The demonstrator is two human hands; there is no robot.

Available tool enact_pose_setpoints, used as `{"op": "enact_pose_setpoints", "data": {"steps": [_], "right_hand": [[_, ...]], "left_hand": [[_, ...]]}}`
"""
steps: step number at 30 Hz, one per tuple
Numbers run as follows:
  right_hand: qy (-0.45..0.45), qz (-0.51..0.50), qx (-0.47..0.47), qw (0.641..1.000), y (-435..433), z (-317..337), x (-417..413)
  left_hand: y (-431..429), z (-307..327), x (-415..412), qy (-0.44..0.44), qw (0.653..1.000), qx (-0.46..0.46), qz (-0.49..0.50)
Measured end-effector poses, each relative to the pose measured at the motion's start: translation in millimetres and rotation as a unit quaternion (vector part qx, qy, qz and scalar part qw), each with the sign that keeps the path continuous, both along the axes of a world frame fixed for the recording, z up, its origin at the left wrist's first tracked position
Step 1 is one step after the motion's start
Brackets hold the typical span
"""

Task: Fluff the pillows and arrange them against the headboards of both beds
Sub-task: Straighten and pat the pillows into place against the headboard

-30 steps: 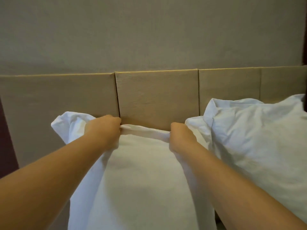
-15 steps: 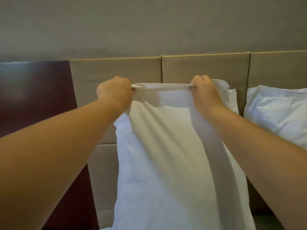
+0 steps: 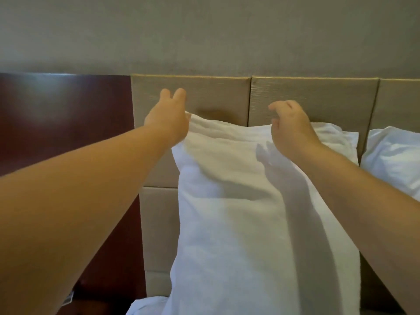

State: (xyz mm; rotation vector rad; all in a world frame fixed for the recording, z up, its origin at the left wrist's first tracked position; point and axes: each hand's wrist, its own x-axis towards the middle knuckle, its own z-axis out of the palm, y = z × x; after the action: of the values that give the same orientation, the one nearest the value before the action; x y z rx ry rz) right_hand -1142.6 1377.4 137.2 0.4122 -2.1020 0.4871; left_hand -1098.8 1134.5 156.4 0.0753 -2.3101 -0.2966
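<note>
My pillow stands on end against the headboard, long axis upright, open end pointing up. My left hand and right hand hover at its top edge, fingers loose, gripping nothing. It looks soft, light and saggy; I'd pinch its 2 top corners.
</note>
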Motion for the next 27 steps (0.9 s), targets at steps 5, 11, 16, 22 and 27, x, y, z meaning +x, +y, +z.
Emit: {"op": "enact_pose_setpoints", "data": {"steps": [5,11,16,22,27], "right_hand": [[0.066,0.075,0.075,0.992,-54,-16,54],[-0.095,0.130,0.246,0.956,-135,-80,94],[-0.142,0.063,0.332,0.930,-183,-101,85],[-0.102,-0.017,0.435,0.894,-214,-85,66],[-0.136,-0.023,0.557,0.819,-228,-69,45]], "left_hand": [[-39,-26,24,0.076,0.993,0.092,0.000],[-91,-139,42,-0.242,0.962,0.129,-0.007],[-95,-227,47,-0.332,0.912,0.235,-0.057],[-70,-228,14,-0.330,0.868,0.355,-0.108],[-33,-194,-14,-0.185,0.847,0.449,-0.216]]}}
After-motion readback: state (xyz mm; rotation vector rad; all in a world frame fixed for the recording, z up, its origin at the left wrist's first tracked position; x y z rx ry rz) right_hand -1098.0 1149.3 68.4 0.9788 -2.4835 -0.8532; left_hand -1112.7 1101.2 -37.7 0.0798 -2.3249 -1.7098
